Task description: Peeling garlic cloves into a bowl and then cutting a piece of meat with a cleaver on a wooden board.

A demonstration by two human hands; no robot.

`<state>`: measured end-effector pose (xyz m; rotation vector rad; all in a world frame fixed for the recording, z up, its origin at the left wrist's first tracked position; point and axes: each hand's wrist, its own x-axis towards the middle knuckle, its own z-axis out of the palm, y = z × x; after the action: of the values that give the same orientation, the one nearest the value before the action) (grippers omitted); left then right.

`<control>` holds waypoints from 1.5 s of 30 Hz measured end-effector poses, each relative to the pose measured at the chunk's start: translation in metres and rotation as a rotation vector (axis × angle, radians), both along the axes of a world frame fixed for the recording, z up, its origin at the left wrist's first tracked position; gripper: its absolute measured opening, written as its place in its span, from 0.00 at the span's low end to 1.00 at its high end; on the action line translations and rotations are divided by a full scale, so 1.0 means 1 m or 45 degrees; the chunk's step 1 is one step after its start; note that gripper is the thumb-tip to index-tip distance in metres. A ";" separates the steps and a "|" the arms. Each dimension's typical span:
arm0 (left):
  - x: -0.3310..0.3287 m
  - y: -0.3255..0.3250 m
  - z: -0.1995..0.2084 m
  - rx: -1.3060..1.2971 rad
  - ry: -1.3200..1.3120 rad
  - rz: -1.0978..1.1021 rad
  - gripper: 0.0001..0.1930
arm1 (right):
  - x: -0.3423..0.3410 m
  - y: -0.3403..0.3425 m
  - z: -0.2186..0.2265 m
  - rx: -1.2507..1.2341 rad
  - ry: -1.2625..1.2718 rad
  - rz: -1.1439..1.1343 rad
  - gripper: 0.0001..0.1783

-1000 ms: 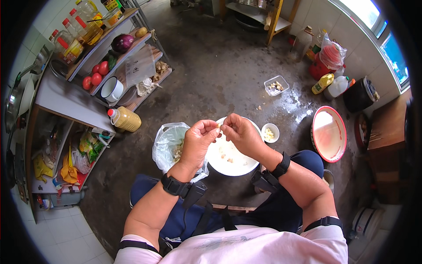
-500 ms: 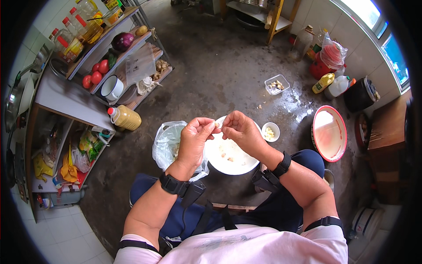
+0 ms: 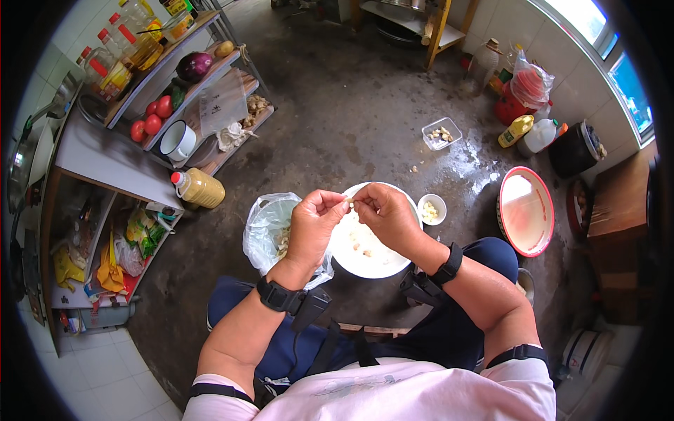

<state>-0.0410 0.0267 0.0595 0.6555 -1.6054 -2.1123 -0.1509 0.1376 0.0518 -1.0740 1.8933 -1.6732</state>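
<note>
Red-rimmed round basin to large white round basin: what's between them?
Head view: small white round bowl of pale pieces near the large white basin, then dark floor up to the red-rimmed basin.

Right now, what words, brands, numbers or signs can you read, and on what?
I can quote no text.
Clear sheet: dark print, blurred.
Shelf bottles: labels too small.
Yellow bottle: label too small.
White bucket: small mark, unclear.
White basin, bag beside it: no print seen.

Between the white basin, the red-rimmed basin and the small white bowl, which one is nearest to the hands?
The white basin, partly hidden by the left hand and right hand; the small bowl and red-rimmed basin lie farther right.
</note>
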 end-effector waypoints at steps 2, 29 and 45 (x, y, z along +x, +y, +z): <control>0.001 -0.001 0.000 0.000 -0.035 -0.043 0.05 | -0.001 0.002 0.005 0.039 0.199 -0.013 0.03; 0.001 -0.007 0.007 0.382 -0.102 -0.212 0.10 | -0.004 0.004 0.010 -0.022 0.386 0.044 0.01; 0.000 -0.006 0.008 0.082 -0.066 -0.202 0.11 | -0.014 0.006 0.013 -0.100 -0.714 0.167 0.03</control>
<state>-0.0410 0.0205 0.0671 0.6272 -1.6731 -2.2862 -0.1654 0.1431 0.0644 -0.6424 1.3801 -1.7513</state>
